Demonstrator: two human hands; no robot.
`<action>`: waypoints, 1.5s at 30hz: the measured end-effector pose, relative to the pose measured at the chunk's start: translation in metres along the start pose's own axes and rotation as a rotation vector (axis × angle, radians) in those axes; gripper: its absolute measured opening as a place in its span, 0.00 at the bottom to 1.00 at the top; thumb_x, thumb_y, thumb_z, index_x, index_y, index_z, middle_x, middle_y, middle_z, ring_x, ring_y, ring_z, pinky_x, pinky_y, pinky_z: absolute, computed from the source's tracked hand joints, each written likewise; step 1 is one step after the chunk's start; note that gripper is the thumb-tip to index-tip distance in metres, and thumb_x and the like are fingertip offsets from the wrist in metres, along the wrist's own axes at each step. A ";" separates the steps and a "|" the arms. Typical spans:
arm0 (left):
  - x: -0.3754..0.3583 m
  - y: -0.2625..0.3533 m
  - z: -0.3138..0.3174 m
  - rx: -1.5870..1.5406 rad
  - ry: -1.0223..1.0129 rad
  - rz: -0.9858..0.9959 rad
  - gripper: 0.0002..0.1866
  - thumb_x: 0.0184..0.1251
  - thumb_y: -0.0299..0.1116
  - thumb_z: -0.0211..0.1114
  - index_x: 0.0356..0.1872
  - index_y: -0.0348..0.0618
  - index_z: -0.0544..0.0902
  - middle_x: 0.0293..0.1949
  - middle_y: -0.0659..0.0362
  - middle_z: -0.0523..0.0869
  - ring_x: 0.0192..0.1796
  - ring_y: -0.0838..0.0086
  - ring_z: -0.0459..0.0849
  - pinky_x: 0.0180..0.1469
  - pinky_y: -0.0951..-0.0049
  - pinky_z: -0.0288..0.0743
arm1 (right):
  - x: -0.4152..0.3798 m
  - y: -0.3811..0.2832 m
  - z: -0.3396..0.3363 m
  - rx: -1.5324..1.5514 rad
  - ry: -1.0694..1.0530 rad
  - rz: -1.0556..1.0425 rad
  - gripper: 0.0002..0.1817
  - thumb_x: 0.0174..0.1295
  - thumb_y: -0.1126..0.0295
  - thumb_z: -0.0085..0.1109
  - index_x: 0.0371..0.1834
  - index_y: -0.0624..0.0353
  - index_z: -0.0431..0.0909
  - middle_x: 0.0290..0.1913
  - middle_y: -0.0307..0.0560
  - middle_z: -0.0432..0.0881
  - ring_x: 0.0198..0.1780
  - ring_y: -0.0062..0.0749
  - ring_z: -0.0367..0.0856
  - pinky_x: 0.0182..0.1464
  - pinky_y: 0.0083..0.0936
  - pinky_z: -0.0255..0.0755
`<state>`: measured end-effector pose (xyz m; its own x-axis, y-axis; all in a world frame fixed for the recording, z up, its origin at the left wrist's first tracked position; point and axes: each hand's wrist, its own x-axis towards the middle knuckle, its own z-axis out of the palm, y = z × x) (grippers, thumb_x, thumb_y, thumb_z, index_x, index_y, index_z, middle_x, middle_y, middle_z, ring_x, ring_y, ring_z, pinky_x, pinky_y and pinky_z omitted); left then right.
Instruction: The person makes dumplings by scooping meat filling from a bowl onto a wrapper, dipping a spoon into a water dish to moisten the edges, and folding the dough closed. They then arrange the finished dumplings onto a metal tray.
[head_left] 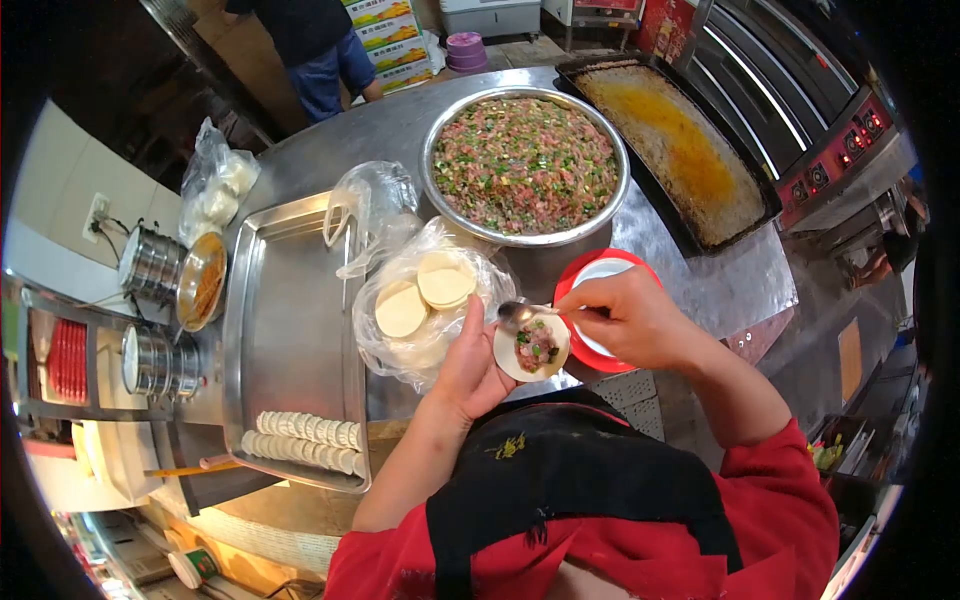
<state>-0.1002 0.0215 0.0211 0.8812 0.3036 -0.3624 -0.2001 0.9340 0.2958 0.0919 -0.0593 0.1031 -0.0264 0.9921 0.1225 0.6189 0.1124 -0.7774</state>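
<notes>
Left hand cradling filled wrapper, right hand (spoon gripped) touching it

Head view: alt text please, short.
A person's left hand cradles a round wrapper topped with filling while the right hand holds a spoon over it. A bowl of filling and tray of finished dumplings sit nearby.

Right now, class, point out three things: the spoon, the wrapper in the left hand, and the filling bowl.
spoon (516, 314), head view, on its bowl end.
wrapper (532, 347), head view, on the filling at its centre.
filling bowl (437, 131), head view, on its left rim.
</notes>
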 end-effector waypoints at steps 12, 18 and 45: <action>-0.001 0.001 -0.006 0.039 0.092 0.008 0.43 0.69 0.66 0.31 0.62 0.34 0.66 0.58 0.46 0.75 0.59 0.56 0.76 0.61 0.56 0.71 | 0.013 0.008 0.005 -0.107 -0.135 0.049 0.09 0.50 0.72 0.57 0.34 0.58 0.84 0.26 0.56 0.81 0.28 0.51 0.80 0.31 0.37 0.73; 0.002 0.010 -0.005 -0.030 0.102 0.139 0.43 0.69 0.66 0.31 0.65 0.32 0.63 0.62 0.42 0.71 0.63 0.51 0.71 0.66 0.53 0.64 | 0.016 0.003 -0.018 0.056 0.192 0.116 0.11 0.57 0.76 0.54 0.42 0.62 0.81 0.24 0.49 0.82 0.24 0.35 0.79 0.28 0.28 0.72; -0.037 0.049 0.001 0.459 0.010 0.208 0.30 0.70 0.45 0.53 0.68 0.44 0.60 0.55 0.55 0.76 0.56 0.63 0.78 0.54 0.59 0.76 | 0.029 0.003 0.050 0.255 -0.072 0.115 0.10 0.52 0.70 0.64 0.28 0.68 0.77 0.24 0.55 0.77 0.25 0.33 0.75 0.28 0.31 0.67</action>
<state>-0.1423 0.0563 0.0498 0.8380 0.4784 -0.2625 -0.1600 0.6754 0.7199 0.0542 -0.0273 0.0737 -0.0286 0.9995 -0.0127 0.4041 -0.0001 -0.9147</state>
